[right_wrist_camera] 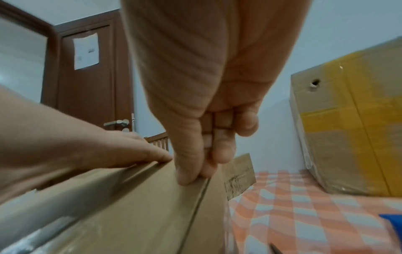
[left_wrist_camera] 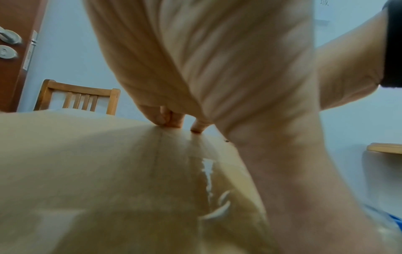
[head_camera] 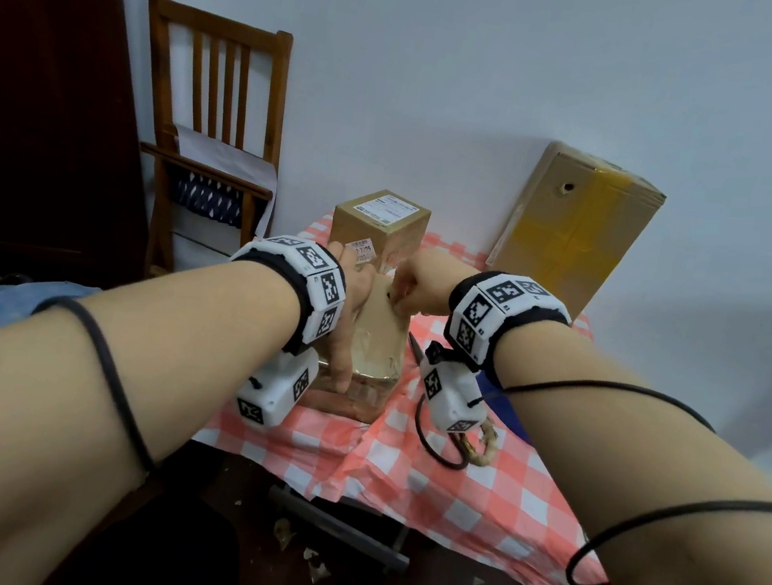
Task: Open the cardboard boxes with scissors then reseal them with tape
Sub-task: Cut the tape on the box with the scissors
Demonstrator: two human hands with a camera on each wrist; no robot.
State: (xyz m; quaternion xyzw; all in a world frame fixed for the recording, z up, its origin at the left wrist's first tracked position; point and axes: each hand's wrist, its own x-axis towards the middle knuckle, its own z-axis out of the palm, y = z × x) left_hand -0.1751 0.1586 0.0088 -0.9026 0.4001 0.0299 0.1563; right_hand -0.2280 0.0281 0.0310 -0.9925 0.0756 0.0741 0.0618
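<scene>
A brown cardboard box (head_camera: 376,345) with shiny tape on top lies on the red-and-white checked tablecloth (head_camera: 444,499). My left hand (head_camera: 354,298) rests flat along the box's left top edge, fingers straight (right_wrist_camera: 139,154). My right hand (head_camera: 403,289) pinches the box's top flap near the far end of the centre seam, between thumb and fingers (right_wrist_camera: 187,177). In the left wrist view the box top (left_wrist_camera: 97,171) fills the lower frame, with wrinkled tape along its middle. A dark scissor blade (head_camera: 415,346) shows just right of the box.
A smaller labelled box (head_camera: 381,222) stands behind the worked box. A large box with yellow tape (head_camera: 577,225) leans on the wall at back right. A yellowish ring, perhaps a tape roll (head_camera: 483,450), lies under my right wrist. A wooden chair (head_camera: 215,119) stands left.
</scene>
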